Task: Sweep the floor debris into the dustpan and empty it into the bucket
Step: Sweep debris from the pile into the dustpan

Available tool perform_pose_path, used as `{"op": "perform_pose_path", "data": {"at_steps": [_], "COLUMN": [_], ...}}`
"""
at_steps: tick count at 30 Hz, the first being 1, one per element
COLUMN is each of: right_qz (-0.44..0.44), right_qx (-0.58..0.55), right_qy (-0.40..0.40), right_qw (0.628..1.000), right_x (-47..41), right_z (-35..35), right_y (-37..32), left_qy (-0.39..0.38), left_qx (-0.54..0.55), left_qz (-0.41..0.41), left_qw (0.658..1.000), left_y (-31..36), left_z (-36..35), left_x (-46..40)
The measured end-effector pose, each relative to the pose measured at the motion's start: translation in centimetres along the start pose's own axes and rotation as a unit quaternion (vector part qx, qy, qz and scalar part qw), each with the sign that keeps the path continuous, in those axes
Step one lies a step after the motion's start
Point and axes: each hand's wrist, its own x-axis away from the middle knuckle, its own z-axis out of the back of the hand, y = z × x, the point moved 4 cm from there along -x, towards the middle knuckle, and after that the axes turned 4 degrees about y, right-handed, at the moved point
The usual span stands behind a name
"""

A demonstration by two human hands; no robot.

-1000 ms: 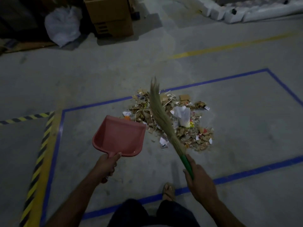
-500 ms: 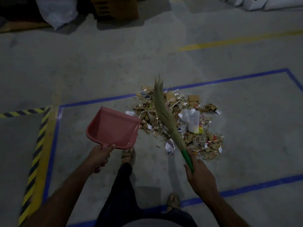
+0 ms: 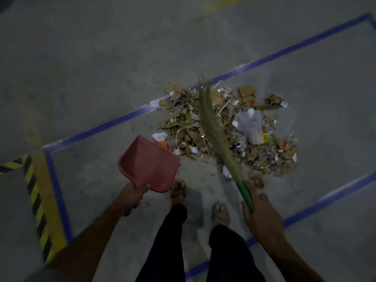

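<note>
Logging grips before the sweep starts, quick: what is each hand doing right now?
Left hand: closed on the handle of the red dustpan.
Right hand: closed on the green handle of the broom.

A smooth, slightly glossy pink plastic dustpan (image 3: 149, 163) sits at nine o'clock from a dry straw broom (image 3: 211, 123) with a shiny green plastic handle, above torn cardboard and crumpled paper debris (image 3: 254, 155) on matt, rough concrete floor (image 3: 101, 68).

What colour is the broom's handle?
Green, clearest in the head view: broom handle.
</note>
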Motion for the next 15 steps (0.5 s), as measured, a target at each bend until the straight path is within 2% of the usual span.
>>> {"op": "perform_pose_path", "data": {"at_steps": [7,11,15], "right_qz": [-0.044,-0.018,0.012], "right_qx": [0.004,0.033,0.063], "right_qy": [-0.024,0.005,0.013], "right_qw": [0.999,0.999,0.998], "right_x": [-11.4,-16.4,-20.5], "right_z": [-11.0,-17.9,-22.4], "right_y": [1.7,3.7,6.4], "left_qy": [-0.042,-0.077,-0.091], "left_qx": [-0.088,-0.138,-0.175], "left_qz": [-0.003,-0.003,-0.017], "left_qw": [0.995,0.987,0.980], "left_y": [-2.2,-5.0,-6.4], "left_z": [-5.5,-9.9,-13.0], "left_x": [-17.8,-27.6,-33.9]}}
